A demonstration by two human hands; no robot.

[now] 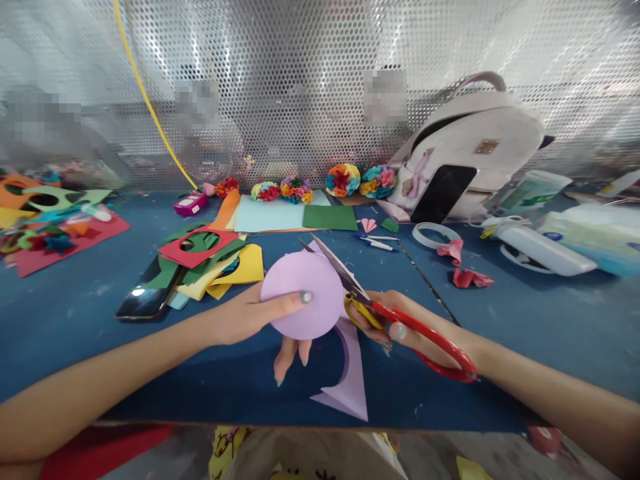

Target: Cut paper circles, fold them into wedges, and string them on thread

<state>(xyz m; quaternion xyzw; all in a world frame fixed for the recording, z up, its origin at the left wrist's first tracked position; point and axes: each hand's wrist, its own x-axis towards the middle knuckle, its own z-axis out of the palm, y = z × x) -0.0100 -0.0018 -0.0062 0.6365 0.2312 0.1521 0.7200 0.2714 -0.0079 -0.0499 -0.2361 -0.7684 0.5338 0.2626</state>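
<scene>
One blue table spans the frame's lower half, with a white backpack upper right. Right of center, the right hand grips red-and-yellow scissors, blades parted; at center, the left hand pinches a purple paper circle, thumb on top. Below shows a curved purple scrap.

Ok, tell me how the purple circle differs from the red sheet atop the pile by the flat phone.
The purple circle shows no hole; the red sheet has a round one. The left hand holds the circle, while the sheet lies on the pile. Both look like paper.
</scene>
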